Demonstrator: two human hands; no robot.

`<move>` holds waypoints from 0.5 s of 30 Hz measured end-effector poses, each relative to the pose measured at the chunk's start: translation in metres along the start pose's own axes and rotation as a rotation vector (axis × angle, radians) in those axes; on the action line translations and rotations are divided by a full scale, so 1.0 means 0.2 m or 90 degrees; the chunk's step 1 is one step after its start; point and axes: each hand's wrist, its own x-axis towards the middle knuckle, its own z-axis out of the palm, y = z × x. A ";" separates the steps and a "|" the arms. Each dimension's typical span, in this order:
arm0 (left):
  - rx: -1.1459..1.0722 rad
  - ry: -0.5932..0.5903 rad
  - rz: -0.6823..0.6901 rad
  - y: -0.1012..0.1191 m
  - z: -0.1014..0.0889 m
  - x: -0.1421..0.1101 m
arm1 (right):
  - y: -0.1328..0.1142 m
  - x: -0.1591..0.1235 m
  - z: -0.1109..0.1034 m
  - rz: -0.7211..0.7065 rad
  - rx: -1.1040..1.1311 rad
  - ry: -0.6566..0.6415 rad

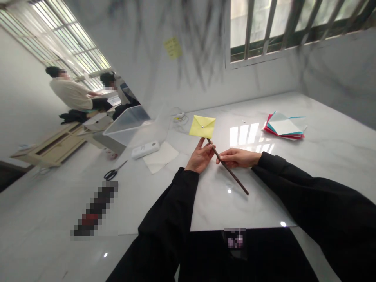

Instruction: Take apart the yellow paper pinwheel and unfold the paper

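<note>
A yellow folded paper square (pixel 202 126) with a small pin at its centre is fixed to the top of a thin dark stick (pixel 232 175). My left hand (pixel 200 157) pinches the stick just under the paper. My right hand (pixel 236 157) grips the stick a little lower, fingers closed round it. The stick's free end slants down to the right above the white marble table (pixel 323 156). Both arms are in black sleeves.
A stack of coloured paper sheets (pixel 284 126) lies at the right. Scissors (pixel 114 171), a white remote-like device (pixel 145 149), a white sheet (pixel 161 157) and a clear plastic box (pixel 129 125) are at the left. Two people sit far left.
</note>
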 end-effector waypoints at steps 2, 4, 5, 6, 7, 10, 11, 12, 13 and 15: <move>0.008 -0.036 -0.011 0.00 0.01 -0.01 | 0.02 -0.02 0.02 0.004 -0.019 0.006; 0.005 -0.050 -0.020 0.00 0.01 -0.02 | 0.02 -0.04 0.02 0.033 -0.057 -0.015; -0.005 -0.040 -0.018 0.00 0.01 -0.03 | 0.02 -0.05 0.03 0.051 -0.079 -0.032; -0.018 -0.024 -0.014 0.01 0.01 -0.02 | 0.01 -0.06 0.03 0.070 -0.098 -0.050; -0.034 -0.005 -0.009 0.01 0.01 -0.02 | 0.01 -0.06 0.03 0.088 -0.111 -0.069; -0.087 0.034 -0.007 0.02 0.00 0.03 | -0.01 -0.07 0.02 0.127 -0.112 -0.110; -0.103 0.041 -0.005 0.02 0.00 0.05 | -0.01 -0.07 0.02 0.132 -0.106 -0.117; -0.117 0.044 -0.004 0.02 0.00 0.07 | -0.01 -0.07 0.01 0.134 -0.100 -0.122; -0.125 0.044 0.000 0.01 0.00 0.09 | -0.01 -0.07 0.01 0.133 -0.092 -0.124; -0.122 0.037 0.007 0.00 0.01 0.12 | -0.01 -0.06 -0.01 0.130 -0.073 -0.124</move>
